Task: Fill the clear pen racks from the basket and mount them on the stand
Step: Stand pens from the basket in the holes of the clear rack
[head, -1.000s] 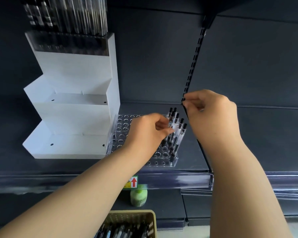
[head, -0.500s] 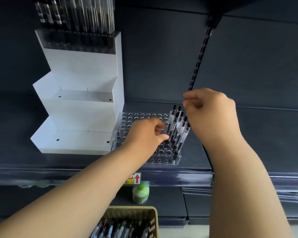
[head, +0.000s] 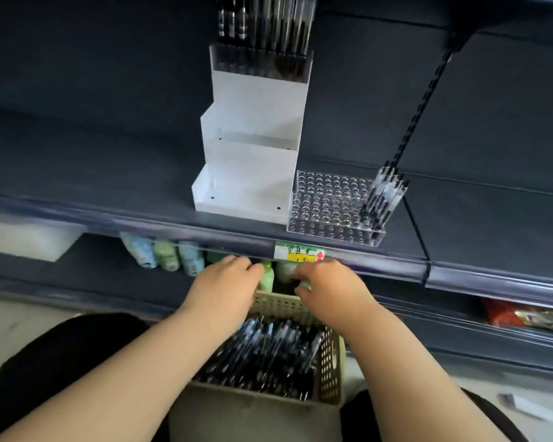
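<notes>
A clear pen rack (head: 326, 205) lies on the dark shelf, with several black pens (head: 383, 196) standing in its right end and the other holes bare. Left of it stands the white stepped stand (head: 253, 154); a filled clear rack (head: 262, 62) sits on its top step. Below the shelf, a beige perforated basket (head: 329, 368) holds a heap of black pens (head: 265, 355). My left hand (head: 224, 288) and my right hand (head: 332, 285) hover over the basket's far rim, fingers loosely curled. Neither hand visibly holds anything.
A yellow-green price tag (head: 299, 252) sits on the shelf's front rail (head: 141, 224). Small pastel bottles (head: 166, 255) stand on the lower shelf behind the basket. A slotted black upright (head: 419, 110) runs up the back wall right of the rack.
Both hands left the rack on the shelf and came down to the basket. The view tilted downward, so the basket now fills the lower middle.
</notes>
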The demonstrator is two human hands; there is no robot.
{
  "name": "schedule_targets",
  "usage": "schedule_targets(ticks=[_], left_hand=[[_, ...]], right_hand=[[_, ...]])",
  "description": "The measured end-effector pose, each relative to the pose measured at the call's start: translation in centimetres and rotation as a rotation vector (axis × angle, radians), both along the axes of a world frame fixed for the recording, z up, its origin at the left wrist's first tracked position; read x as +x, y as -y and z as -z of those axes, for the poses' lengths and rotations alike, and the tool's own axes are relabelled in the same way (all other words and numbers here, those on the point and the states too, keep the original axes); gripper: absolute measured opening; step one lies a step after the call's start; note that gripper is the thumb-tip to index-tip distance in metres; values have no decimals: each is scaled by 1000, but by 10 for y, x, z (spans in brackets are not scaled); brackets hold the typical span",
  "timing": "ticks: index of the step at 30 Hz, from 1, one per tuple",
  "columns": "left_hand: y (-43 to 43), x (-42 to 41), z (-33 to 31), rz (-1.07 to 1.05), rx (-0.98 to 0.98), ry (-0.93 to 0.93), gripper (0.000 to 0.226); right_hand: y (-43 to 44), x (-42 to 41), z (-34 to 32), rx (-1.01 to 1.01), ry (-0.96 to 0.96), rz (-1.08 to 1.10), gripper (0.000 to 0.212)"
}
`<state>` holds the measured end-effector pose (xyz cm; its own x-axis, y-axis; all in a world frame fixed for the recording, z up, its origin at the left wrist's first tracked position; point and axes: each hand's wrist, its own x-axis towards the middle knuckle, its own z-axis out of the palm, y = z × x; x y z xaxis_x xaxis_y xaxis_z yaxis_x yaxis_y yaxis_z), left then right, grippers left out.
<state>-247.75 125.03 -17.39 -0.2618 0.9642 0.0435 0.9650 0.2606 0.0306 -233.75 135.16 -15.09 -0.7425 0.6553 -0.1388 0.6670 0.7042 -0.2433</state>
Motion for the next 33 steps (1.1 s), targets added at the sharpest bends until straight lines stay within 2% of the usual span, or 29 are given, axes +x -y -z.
schedule_targets(ticks=[4, 8, 11, 22, 27, 33], left_hand=[[37, -3, 21, -81, -179, 110, 25], [53, -3, 38, -80, -318, 122, 18], [57, -6, 49, -134, -389, 136, 22], [27, -6, 91, -221, -498, 212, 35], [10, 2, 121, -292, -504, 164, 43], [-3, 7, 144, -378, -528, 273, 47]], right_hand=[[38, -2, 32, -98, 121, 51, 29], [69, -3, 66, -186, 225, 90, 26], [79, -5, 86, -242, 277, 139, 26], [75, -26, 127, -265, 256, 344, 26], [71, -40, 145, -259, 330, 375, 31], [64, -54, 159, -251, 401, 439, 26]])
